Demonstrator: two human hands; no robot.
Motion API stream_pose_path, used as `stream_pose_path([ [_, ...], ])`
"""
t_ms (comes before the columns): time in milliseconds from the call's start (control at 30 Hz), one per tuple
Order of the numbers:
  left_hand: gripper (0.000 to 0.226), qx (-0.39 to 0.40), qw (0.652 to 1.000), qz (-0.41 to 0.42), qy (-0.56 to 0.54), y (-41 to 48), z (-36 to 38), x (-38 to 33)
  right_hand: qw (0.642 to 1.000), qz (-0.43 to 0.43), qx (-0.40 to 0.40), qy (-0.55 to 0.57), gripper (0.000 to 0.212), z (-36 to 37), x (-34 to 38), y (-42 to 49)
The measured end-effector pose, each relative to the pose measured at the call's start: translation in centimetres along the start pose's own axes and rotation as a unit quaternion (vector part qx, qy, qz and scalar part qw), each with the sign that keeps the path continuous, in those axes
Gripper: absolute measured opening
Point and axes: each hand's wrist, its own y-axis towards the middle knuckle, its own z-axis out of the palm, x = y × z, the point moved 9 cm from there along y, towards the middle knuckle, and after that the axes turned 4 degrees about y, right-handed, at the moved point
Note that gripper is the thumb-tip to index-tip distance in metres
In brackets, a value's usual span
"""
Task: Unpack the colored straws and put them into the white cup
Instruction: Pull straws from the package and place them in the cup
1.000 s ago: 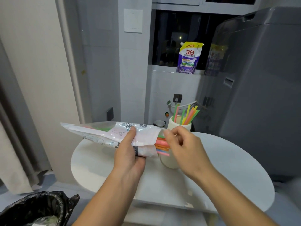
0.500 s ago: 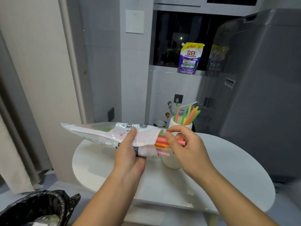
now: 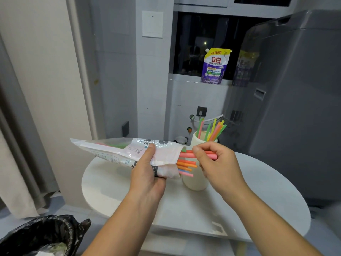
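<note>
- Left hand [image 3: 147, 174] grips the plastic straw packet [image 3: 129, 152] (open end rightward) above the bench [image 3: 258, 209].
- Right hand [image 3: 219, 163] pinches a red straw [image 3: 188, 154] — partly out of the packet.
- Behind: white cup [image 3: 196, 183] holding several colored straws [image 3: 214, 129].

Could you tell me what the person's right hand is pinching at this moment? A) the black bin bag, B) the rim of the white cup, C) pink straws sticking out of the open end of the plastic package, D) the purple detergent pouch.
C: the right hand pinches pink straws at the open end of the plastic package, which the left hand holds above the table, in front of the white cup.
</note>
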Motion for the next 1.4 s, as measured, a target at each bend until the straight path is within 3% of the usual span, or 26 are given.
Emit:
stream_pose_path([
  [233,0.053,0.004,1.000,-0.010,-0.002,1.2,-0.7,-0.1,1.000,-0.003,-0.029,-0.010,0.018,-1.2,0.7,0.6],
  [433,0.080,0.020,0.999,-0.025,-0.029,2.7,-1.7,-0.5,0.998,-0.030,-0.003,-0.049,0.026,-4.2,3.4,2.1],
  [667,0.037,-0.015,1.000,0.001,0.006,1.7,-1.6,-2.4,0.998,-0.027,-0.014,-0.047,0.021,-8.9,5.5,2.8],
  [900,0.054,0.038,0.998,-0.009,0.044,2.1,-0.8,-2.6,0.992,-0.068,-0.071,-0.082,0.019,-13.7,8.5,2.7],
  [1100,0.057,0.014,0.999,-0.008,0.038,3.8,-2.1,-1.4,0.979,-0.082,-0.094,-0.159,0.020,-15.2,10.1,2.3],
  [1333,0.098,0.016,1.000,-0.004,0.011,5.4,-2.7,0.8,0.953,-0.128,-0.131,-0.242,0.020,-16.6,13.0,1.7],
  [1400,0.090,0.009,1.000,-0.006,0.000,5.4,-2.8,1.1,0.948,-0.133,-0.138,-0.255,0.016,-16.9,13.5,1.6],
])
